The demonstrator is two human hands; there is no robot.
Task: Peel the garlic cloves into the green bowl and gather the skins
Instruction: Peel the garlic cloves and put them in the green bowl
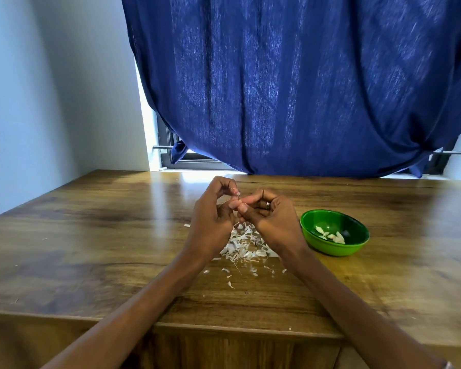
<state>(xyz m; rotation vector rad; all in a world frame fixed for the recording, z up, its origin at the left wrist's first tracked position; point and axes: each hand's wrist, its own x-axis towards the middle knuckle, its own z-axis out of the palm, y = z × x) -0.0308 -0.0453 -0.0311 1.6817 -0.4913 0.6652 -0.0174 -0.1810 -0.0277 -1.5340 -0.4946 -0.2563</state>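
Both hands meet above the middle of the wooden table (91,235). My left hand (210,217) and my right hand (269,217) pinch a small garlic clove (236,202) between fingertips; a bit of white skin (238,193) sticks up from it. The clove itself is mostly hidden by the fingers. A pile of white garlic skins (244,246) lies on the table right under the hands, with loose flakes scattered toward me. The green bowl (357,247) stands to the right of my right hand and holds several peeled cloves (330,235).
A dark blue curtain (304,89) hangs behind the table's far edge, over a window. A pale wall (51,89) runs along the left side. The table's near edge (224,330) is close to me.
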